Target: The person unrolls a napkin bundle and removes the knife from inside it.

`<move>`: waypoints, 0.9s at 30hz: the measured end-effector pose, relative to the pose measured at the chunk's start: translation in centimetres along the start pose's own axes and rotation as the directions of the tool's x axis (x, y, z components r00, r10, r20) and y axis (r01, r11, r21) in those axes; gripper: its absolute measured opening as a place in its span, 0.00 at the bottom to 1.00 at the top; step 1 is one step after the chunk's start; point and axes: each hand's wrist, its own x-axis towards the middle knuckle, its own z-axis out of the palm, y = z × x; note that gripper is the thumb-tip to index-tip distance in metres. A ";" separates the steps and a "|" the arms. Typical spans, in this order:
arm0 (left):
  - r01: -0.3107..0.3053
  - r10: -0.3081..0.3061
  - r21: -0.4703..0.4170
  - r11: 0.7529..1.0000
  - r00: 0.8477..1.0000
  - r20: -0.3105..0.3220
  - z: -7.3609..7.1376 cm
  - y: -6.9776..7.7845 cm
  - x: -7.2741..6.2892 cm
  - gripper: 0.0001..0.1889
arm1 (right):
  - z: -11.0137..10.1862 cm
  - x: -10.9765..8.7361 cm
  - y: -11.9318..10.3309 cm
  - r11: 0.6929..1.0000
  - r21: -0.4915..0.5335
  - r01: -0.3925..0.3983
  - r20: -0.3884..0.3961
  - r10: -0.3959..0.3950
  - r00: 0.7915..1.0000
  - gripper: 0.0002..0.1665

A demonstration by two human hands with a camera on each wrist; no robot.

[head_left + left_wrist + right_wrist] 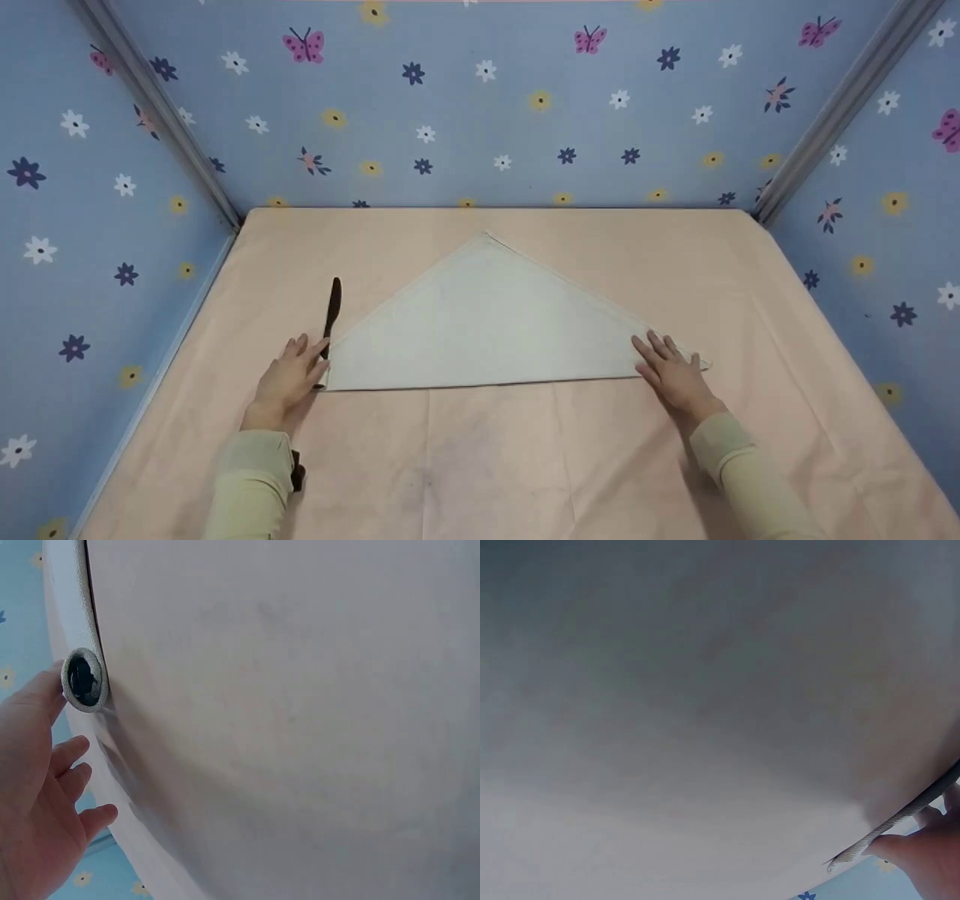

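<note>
A pale cloth napkin (480, 322), folded into a triangle, lies on the table with its peak pointing away from me. At its left corner is a dark knife (334, 300), blade pointing away, its lower part covered by the cloth edge and my fingers. My left hand (283, 381) rests there, fingers extended over knife and cloth. The left wrist view shows the end of a small cloth roll (102, 682) around something dark, my thumb touching it. My right hand (679, 381) lies with spread fingers on the napkin's right corner; the right wrist view shows the cloth edge (892, 821) beside it.
A peach tablecloth (495, 465) with creases covers the table. Blue flowered panels (465, 97) stand behind and on both sides, with grey posts (832, 112) at the back corners. A dark strap (298, 472) shows at my left sleeve.
</note>
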 end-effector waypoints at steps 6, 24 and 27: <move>-0.009 0.008 -0.003 1.000 1.000 -0.023 0.5 0.3 0.2 0.27 | 0.0 -0.1 0.1 1.000 0.007 0.014 -0.016 -0.014 1.000 0.32; 0.014 -0.014 -0.036 0.999 1.000 -0.003 0.8 0.3 0.1 0.31 | 0.0 0.0 0.0 1.000 0.003 -0.016 0.001 0.016 1.000 0.32; 0.016 -0.016 -0.033 0.999 1.000 -0.004 0.7 0.2 0.0 0.30 | 0.0 0.0 -0.1 1.000 0.005 -0.016 -0.003 0.016 1.000 0.32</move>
